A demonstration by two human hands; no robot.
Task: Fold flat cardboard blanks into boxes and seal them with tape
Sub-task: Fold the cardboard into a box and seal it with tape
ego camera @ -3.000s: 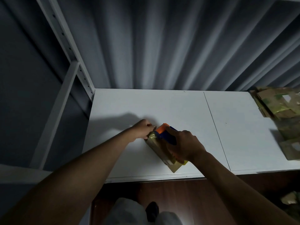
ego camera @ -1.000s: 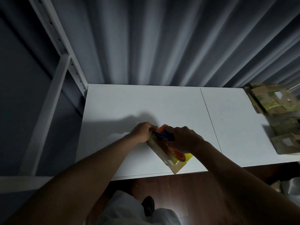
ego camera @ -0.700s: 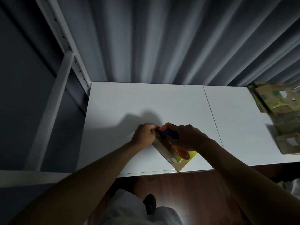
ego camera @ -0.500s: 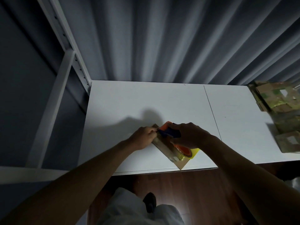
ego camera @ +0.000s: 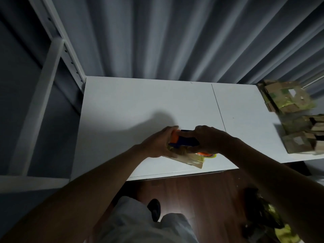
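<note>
A small cardboard box (ego camera: pixel 190 159) with yellowish tape on it lies near the front edge of the white table (ego camera: pixel 133 106). An orange and blue tape dispenser (ego camera: pixel 182 138) sits on top of the box. My right hand (ego camera: pixel 210 139) grips the dispenser from the right. My left hand (ego camera: pixel 157 143) curls round the dispenser's orange end and the box's left end. Most of the box top is hidden under both hands.
Several taped cardboard boxes (ego camera: pixel 287 99) are stacked at the table's right end, with more (ego camera: pixel 299 141) nearer the front. A white metal rack upright (ego camera: pixel 57 37) stands at the left. Grey curtain hangs behind. Crumpled yellow material (ego camera: pixel 273 223) lies on the wooden floor at lower right.
The dispenser has swung from slanting across the box to lying roughly level, left to right. My left hand has shifted up round its orange end. Both hands stay on the box.
</note>
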